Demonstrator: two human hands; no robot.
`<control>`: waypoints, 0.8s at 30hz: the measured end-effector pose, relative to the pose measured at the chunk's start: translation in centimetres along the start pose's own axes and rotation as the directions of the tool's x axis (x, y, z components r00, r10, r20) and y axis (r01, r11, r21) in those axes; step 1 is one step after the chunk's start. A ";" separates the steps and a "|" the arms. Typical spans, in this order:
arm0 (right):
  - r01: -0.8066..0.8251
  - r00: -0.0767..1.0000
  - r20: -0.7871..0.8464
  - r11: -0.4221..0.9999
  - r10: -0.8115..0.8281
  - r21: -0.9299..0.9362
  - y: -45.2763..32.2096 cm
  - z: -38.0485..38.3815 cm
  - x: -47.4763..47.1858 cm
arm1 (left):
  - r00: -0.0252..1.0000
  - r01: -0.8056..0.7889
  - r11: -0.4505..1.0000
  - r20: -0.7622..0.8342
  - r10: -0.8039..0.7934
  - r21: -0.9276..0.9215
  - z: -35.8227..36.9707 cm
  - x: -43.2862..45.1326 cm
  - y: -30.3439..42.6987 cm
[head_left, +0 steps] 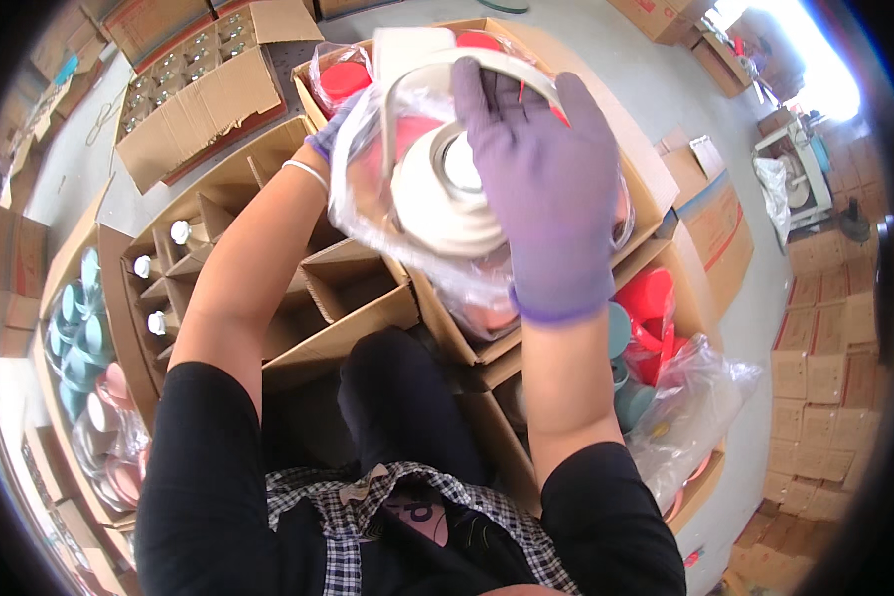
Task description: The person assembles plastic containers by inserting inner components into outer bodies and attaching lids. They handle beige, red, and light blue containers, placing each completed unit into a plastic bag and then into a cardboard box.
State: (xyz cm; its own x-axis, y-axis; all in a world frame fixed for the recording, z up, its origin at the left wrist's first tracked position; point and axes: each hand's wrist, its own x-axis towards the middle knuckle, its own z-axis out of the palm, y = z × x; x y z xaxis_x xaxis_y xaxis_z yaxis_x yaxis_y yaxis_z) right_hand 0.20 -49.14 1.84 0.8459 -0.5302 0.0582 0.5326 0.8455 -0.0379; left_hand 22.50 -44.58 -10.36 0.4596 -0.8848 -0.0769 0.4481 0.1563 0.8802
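Observation:
A white flask-like vessel [447,212] with a round neck and a curved carrying handle [391,112] is in front of me, over an open carton [447,339]. My right hand [551,171], in a purple-grey glove, is at the handle with its fingers bent around it; motion blurs the grip. Clear plastic film [357,223] surrounds the vessel, and pinkish-red shapes show through it. My left hand [331,134], gloved too, reaches to the bag's left side. Most of it is hidden behind the plastic, so its hold is unclear. Red lids [345,80] lie farther back in the carton.
A divided carton [357,298] holds several white-capped items [181,232] at left. Teal parts [82,335] fill a box beyond it. Glass bottles [194,56] stand in a back-left carton. Red parts [644,298] and a plastic bag [685,410] lie at right. Stacked cartons [819,372] line the far right.

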 end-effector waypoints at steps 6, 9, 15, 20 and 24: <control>0.328 0.916 -0.216 0.941 -0.339 -0.085 0.8 -3.7 7.5 | 0.829 -0.431 0.406 0.176 0.530 0.806 -7.2 -4.9 2.5; 0.222 0.944 -0.267 0.972 -0.195 0.075 0.9 -5.3 7.8 | 0.816 -0.536 0.562 0.215 0.537 0.630 -8.0 -6.8 1.2; 0.139 0.990 0.069 0.842 -0.120 -0.522 7.3 -3.0 3.5 | 0.962 -0.273 0.962 -0.029 0.273 0.007 -5.2 -16.0 -1.8; 0.002 0.982 0.154 0.799 0.113 -0.601 6.9 -4.7 0.8 | 0.944 -0.328 0.944 -0.024 0.329 0.045 -7.8 -24.4 -3.8; -0.048 0.997 0.071 0.985 0.037 0.168 6.6 -0.5 -2.1 | 0.934 -0.316 0.945 -0.144 0.326 0.089 -7.8 -29.5 -2.9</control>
State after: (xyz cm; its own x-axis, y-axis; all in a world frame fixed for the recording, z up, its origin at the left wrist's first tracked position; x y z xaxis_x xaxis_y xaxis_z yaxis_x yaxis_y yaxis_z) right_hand 1.92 -42.47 1.00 0.8608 -0.4928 0.1270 0.4785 0.8687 0.1277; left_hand 13.63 -15.52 -14.27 0.6861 -0.7123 0.1477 0.2096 0.3880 0.8975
